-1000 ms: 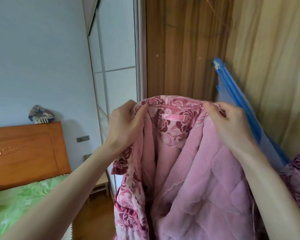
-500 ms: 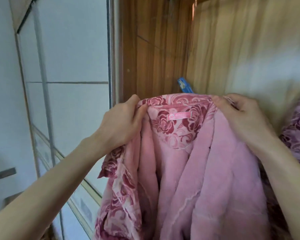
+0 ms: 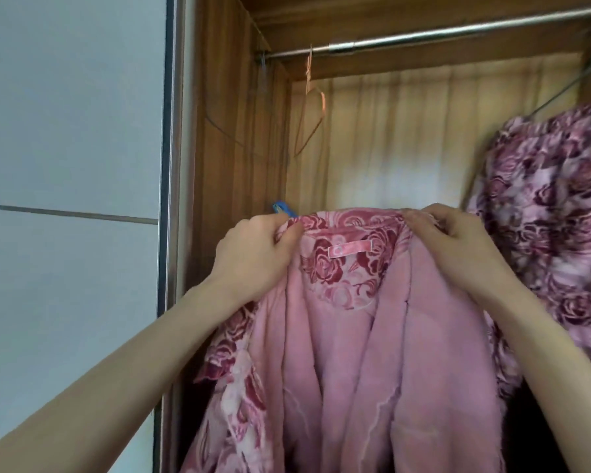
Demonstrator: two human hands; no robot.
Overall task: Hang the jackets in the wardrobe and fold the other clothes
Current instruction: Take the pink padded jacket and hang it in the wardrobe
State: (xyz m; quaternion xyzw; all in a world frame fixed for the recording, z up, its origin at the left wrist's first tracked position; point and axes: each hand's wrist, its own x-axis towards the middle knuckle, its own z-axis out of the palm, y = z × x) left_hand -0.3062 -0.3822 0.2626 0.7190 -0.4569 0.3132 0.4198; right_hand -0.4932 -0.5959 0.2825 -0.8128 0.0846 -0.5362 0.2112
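The fingers [image 3: 289, 235] of the left hand [image 3: 253, 257] are curled and pinch the left end of the collar of the pink jacket [image 3: 355, 336]. The fingers [image 3: 423, 221] of the right hand [image 3: 464, 247] pinch the right end of the same collar. The jacket is held up in front of the open wardrobe [image 3: 239, 131], its plain pink lining turned toward the camera and its rose-printed outer cloth showing at the collar and the left edge. A small pink label [image 3: 349, 249] sits below the collar. Above and farther back, a metal rail [image 3: 423, 35] runs across the wardrobe. An empty wire hanger [image 3: 309, 107] hangs from the rail at the left. A purple rose-printed garment [image 3: 553, 213] hangs at the right. A pale sliding door [image 3: 72, 165] stands at the left.
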